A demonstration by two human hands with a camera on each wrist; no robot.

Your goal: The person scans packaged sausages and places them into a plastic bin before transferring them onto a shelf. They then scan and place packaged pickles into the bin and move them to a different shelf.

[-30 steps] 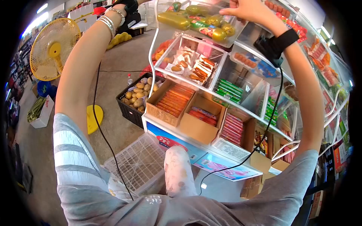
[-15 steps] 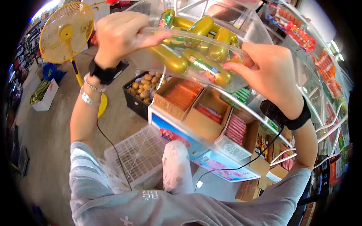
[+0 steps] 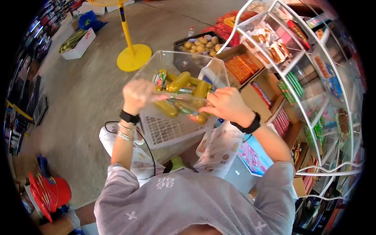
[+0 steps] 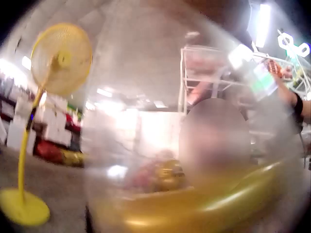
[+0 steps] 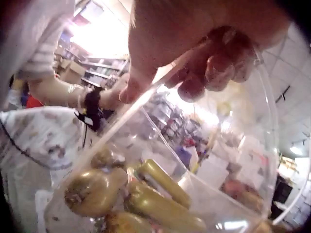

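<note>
Both hands hold a clear plastic bin (image 3: 150,64) by its near rim, over the person's knees. Inside lie several fat gold-wrapped sausages (image 3: 179,82) with green labels. My left hand (image 3: 138,95) grips the rim on the left. A little to the right, my right hand (image 3: 228,103) grips the same edge. In the right wrist view, that hand's thumb and curled fingers pinch the bin's rim (image 5: 119,124), with the gold sausages (image 5: 160,208) below. Blurred in the left wrist view, one long gold sausage (image 4: 194,211) shows through the plastic. Beneath the bin is a clear lattice-bottomed crate (image 3: 166,133).
A white wire rack (image 3: 299,100) with snack compartments curves along the right. Beside it are cardboard boxes (image 3: 254,96) of packaged sausages. Potatoes (image 3: 203,45) fill a black crate beyond the bin. A yellow fan base (image 3: 134,58) stands ahead; a thin cable (image 3: 150,150) hangs near the left arm.
Both hands have taken hold of the bin of gold sausages and brought it off the rack, down and left over the lattice-bottomed crate. The head view has turned left and downward.
</note>
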